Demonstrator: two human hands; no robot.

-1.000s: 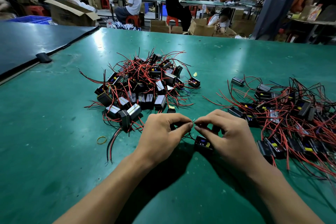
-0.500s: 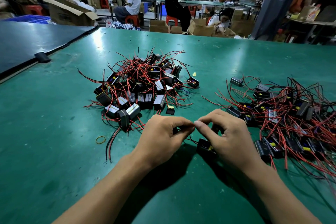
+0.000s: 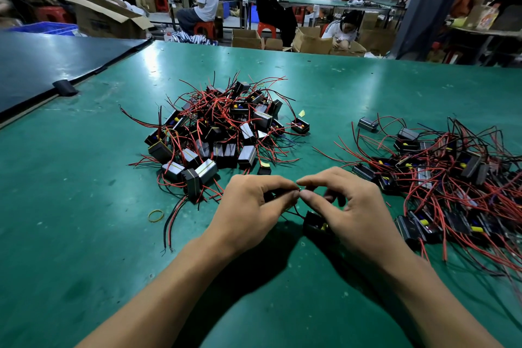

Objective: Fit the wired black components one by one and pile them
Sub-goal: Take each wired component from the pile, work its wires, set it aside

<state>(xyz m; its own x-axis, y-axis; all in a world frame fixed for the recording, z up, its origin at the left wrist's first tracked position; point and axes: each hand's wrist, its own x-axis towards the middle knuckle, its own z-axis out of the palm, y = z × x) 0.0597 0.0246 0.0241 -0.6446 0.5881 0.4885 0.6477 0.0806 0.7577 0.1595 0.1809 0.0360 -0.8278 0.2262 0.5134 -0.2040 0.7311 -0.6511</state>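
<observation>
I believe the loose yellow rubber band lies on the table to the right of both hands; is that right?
Not quite: the head view shows the rubber band on the table left of the left hand and the right hand.

Green table (image 3: 70, 206) (two component piles (image 3: 217, 133))

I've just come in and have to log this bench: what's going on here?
A person sits at a green table. The left hand and right hand each pinch the wire ends of one black component, which lies on the table partly under the right hand. A pile of components, some banded in yellow, sits beyond the hands. A looser pile lies to the right. A rubber band lies left of the hands.
</observation>
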